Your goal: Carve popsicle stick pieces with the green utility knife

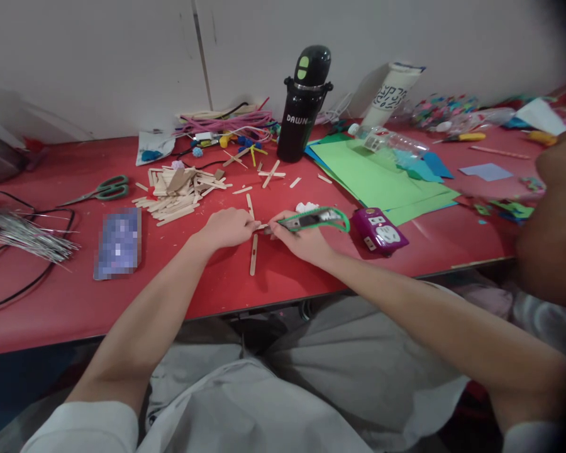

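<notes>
My right hand (306, 240) is closed around a green-handled utility knife (318, 218). The knife's front end points left, toward my left fingertips. My left hand (231, 228) is closed, its fingertips holding a small wooden craft stick (263, 227) down near the table. Just below lies another craft stick (253, 255) with a small dark hole or mark in it. A further stick (249, 204) lies just above my fingers. The exact contact between blade and wood is too small to make out.
On the red table (217, 289) lie a heap of craft sticks (182, 195), scissors (106, 189), wires (33, 236) and green paper sheets (372, 173). A black bottle (304, 107) stands behind, a purple case (380, 231) to the right. Another person's arm (554, 239) is at far right.
</notes>
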The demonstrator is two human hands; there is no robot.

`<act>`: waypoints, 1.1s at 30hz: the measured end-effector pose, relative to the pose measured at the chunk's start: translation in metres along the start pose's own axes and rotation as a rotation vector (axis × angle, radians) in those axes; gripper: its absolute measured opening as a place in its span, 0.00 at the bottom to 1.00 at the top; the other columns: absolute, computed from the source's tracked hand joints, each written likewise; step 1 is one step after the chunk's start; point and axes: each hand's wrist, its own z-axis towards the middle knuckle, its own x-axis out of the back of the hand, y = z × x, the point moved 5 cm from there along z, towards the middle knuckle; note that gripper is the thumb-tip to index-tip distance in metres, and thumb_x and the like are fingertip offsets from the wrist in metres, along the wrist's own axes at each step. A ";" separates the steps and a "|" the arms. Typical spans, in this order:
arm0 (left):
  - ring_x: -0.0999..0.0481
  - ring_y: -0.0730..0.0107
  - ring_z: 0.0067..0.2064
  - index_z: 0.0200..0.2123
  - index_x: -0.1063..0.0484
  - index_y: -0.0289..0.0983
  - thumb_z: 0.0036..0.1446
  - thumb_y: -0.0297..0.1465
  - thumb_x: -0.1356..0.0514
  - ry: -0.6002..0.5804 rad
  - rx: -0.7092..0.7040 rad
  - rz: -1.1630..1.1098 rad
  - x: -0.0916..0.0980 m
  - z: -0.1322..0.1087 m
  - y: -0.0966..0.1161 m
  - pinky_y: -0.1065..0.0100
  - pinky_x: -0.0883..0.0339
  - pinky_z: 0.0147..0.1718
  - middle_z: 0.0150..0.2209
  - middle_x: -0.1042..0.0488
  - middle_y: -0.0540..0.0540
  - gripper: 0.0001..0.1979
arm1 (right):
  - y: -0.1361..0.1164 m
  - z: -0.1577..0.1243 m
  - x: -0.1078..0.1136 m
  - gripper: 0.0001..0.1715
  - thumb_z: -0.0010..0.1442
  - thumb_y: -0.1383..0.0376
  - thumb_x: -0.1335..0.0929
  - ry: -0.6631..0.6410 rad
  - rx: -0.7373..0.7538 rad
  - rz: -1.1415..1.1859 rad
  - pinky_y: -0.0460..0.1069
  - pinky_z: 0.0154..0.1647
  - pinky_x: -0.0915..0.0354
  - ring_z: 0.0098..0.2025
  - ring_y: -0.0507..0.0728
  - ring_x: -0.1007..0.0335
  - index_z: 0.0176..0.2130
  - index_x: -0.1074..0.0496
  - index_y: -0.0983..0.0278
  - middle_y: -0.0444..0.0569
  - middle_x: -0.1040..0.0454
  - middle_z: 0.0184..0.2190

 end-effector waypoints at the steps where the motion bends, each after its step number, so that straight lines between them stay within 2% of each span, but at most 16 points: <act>1: 0.25 0.60 0.35 0.27 0.29 0.39 0.61 0.47 0.53 0.002 0.000 -0.002 0.000 0.000 0.000 0.65 0.44 0.28 0.34 0.22 0.43 0.22 | 0.000 -0.001 -0.001 0.11 0.62 0.56 0.35 -0.007 0.002 0.003 0.52 0.42 0.32 0.33 0.56 0.26 0.32 0.31 0.60 0.45 0.25 0.29; 9: 0.27 0.61 0.33 0.24 0.31 0.39 0.60 0.45 0.53 0.011 -0.015 -0.012 0.000 0.000 0.000 0.64 0.46 0.27 0.31 0.24 0.43 0.21 | -0.001 0.001 0.003 0.12 0.64 0.55 0.36 0.058 -0.028 0.068 0.52 0.42 0.29 0.36 0.55 0.24 0.36 0.31 0.61 0.47 0.25 0.34; 16: 0.27 0.61 0.33 0.25 0.29 0.40 0.60 0.45 0.54 0.014 -0.019 -0.018 0.000 0.000 0.000 0.64 0.43 0.29 0.31 0.24 0.42 0.22 | 0.003 0.002 0.002 0.12 0.64 0.55 0.36 0.033 -0.026 0.059 0.53 0.44 0.29 0.37 0.56 0.23 0.37 0.31 0.60 0.46 0.24 0.34; 22: 0.26 0.61 0.35 0.28 0.28 0.39 0.61 0.44 0.55 -0.006 -0.019 0.009 -0.001 0.001 0.000 0.65 0.44 0.28 0.35 0.23 0.42 0.21 | 0.003 0.002 0.002 0.13 0.65 0.55 0.37 0.019 -0.023 0.009 0.52 0.43 0.29 0.37 0.56 0.23 0.37 0.31 0.61 0.46 0.24 0.33; 26: 0.25 0.58 0.38 0.32 0.26 0.38 0.61 0.41 0.55 -0.010 0.001 0.028 -0.002 0.002 0.000 0.64 0.40 0.31 0.38 0.22 0.40 0.21 | 0.000 0.001 0.003 0.13 0.65 0.55 0.37 0.019 -0.002 -0.048 0.52 0.42 0.31 0.36 0.56 0.24 0.36 0.31 0.61 0.46 0.24 0.33; 33: 0.24 0.53 0.42 0.34 0.25 0.39 0.62 0.43 0.56 -0.009 0.020 0.039 -0.003 0.001 0.001 0.61 0.35 0.35 0.41 0.21 0.39 0.22 | -0.003 -0.001 0.003 0.12 0.65 0.56 0.36 0.032 0.038 -0.119 0.51 0.41 0.33 0.36 0.55 0.25 0.35 0.30 0.60 0.46 0.24 0.32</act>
